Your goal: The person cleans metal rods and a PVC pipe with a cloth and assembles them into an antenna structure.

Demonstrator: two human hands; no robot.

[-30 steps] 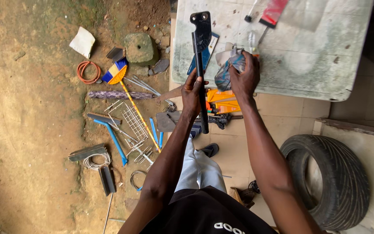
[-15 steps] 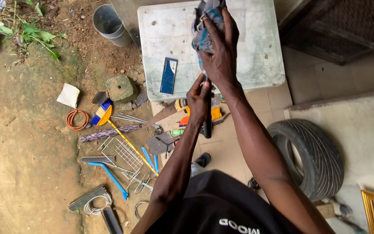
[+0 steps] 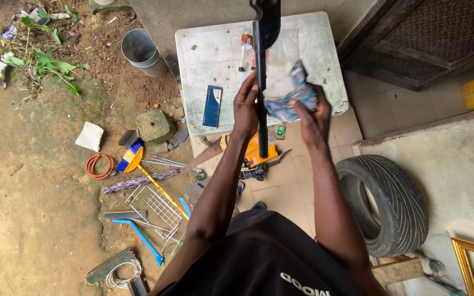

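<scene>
Two hands up over white table (image 3: 215, 55): left hand (image 3: 246, 109) clamped round long black tool (image 3: 261, 82), held upright, steadied for wiping; right hand (image 3: 314, 118), fingers closed on crumpled rag (image 3: 289, 96), pressed beside shaft; tyre (image 3: 385, 203) on floor, right.

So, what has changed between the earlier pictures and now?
The left hand still grips the long black tool, now held upright over the white table. The right hand has come away from the tool's top and holds the crumpled rag beside the shaft. Nothing was let go. The tire, the bucket and the tools on the ground lie as before.
</scene>
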